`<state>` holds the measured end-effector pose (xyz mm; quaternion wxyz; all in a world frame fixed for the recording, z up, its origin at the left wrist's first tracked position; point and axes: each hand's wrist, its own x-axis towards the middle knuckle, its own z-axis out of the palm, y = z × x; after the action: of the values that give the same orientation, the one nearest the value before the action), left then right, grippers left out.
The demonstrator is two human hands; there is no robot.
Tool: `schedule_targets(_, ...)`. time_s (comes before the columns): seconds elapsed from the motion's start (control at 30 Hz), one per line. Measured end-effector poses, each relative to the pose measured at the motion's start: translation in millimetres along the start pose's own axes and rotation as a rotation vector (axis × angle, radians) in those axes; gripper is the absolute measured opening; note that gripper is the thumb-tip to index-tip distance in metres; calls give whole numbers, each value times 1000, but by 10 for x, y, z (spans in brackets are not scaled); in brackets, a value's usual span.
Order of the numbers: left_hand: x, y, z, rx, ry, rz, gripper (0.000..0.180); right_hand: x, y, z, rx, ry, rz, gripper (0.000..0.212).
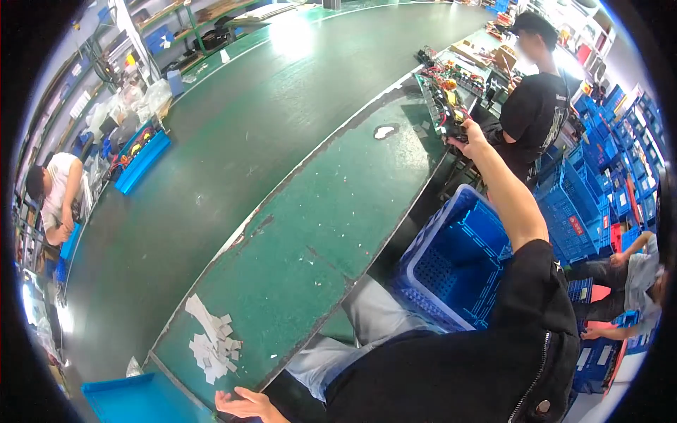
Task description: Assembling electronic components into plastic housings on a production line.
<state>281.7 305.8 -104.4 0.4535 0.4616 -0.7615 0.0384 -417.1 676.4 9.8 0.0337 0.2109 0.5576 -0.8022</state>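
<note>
My right arm reaches far out to the right end of the green-topped bench [317, 211]. There my right hand [467, 139] is closed on the near end of a long circuit board [438, 106] crowded with wires and small parts; my fingertips are partly hidden. Down at the front left, my left hand [245, 404] holds nothing, its fingers stretched apart. Just beyond it lies a heap of small white paper pieces [211, 342]. A shallow light-blue tray [116, 388] sits to the left of that hand.
A deep blue plastic crate [409, 271] stands beside my legs. At the right bench end a co-worker in black [536, 106] stands near more boards. Across the dark green surface is a blue bin [144, 161] of parts, with another person [60, 187] at left. Stacked blue crates [568, 204] line the right.
</note>
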Motion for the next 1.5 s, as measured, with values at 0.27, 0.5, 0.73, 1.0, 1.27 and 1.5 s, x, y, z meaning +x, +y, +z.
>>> schedule_targets(0.27, -24, -60, 28, -18, 27, -19, 40, -878, -49, -365, -168, -165, -20, 33)
schedule_targets(0.5, 1, -9, 78, -4, 44, 9, 41, -1591, 71, -597, -306, -335, 59, 23)
schedule_targets(0.73, 27, 60, 38, -23, 2, -26, 38, -2115, 589, -418, -419, -468, 258, 17)
schedule_targets(1.0, 37, 97, 125, -29, -15, -43, 37, -2610, 904, -260, -697, -599, 94, 23)
schedule_targets(1.27, -40, -91, 16, 101, -67, -189, 43, -2629, 1093, -200, -921, -672, -131, 48)
schedule_targets(1.5, 660, -166, -935, 483, 368, -66, 62, -2177, 1391, -491, -483, -697, 282, 36)
